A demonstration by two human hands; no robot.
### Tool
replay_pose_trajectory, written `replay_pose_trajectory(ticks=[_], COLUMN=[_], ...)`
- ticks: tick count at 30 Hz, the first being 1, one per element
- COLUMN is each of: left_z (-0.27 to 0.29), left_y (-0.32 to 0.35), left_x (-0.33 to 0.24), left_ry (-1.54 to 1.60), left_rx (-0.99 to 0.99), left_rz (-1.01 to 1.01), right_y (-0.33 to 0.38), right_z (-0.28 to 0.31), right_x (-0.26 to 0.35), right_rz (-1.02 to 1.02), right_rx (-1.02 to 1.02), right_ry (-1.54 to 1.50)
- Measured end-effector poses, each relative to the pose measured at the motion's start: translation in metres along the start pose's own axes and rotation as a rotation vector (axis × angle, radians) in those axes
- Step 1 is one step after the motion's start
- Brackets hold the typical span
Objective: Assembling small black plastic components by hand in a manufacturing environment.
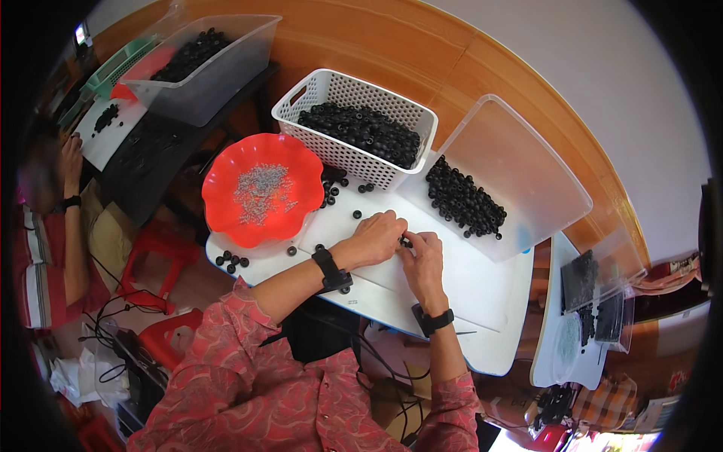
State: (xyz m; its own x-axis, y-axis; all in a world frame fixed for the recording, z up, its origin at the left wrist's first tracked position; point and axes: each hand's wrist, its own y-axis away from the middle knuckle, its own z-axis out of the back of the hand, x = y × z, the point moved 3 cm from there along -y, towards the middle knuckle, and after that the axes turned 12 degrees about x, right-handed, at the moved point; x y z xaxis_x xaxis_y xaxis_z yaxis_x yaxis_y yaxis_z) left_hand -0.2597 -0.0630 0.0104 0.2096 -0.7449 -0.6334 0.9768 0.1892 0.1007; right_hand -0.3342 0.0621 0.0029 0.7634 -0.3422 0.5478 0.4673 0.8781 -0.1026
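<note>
My left hand (380, 238) and my right hand (424, 264) meet above the white table, fingertips pinched together. Between them shows a small round black part (407, 242), mostly covered by the fingers. Whether a second, smaller piece is in the pinch I cannot make out. To the left of my hands stands a red wavy-rimmed bowl (220, 212) with many small silver metal pieces (261, 190) in it. Loose black parts with holes in the middle lie around the bowl, one black part (357, 215) just beyond my left hand.
Behind my hands, a white perforated basket (354, 162) holds a heap of black parts. A clear plastic bin (520, 162) lies at the right, black parts spilling from it. Far left, another person (56, 203) sits by a large clear tub (181, 98). A side table (544, 354) stands right.
</note>
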Motion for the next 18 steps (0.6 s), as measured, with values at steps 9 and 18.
replay_pose_trajectory(ticks=[9, 18], left_z=[-0.004, -0.002], left_y=[-0.002, -0.033], left_x=[0.013, -0.006], left_ry=[0.032, 0.065], left_rx=[-0.063, -0.032], left_rz=[0.000, -0.066], right_y=[-0.013, -0.014], right_z=[-0.003, 0.019], right_x=[0.009, -0.016], right_rz=[-0.088, -0.148], right_rx=[0.021, -0.049], right_ry=[0.048, -0.059])
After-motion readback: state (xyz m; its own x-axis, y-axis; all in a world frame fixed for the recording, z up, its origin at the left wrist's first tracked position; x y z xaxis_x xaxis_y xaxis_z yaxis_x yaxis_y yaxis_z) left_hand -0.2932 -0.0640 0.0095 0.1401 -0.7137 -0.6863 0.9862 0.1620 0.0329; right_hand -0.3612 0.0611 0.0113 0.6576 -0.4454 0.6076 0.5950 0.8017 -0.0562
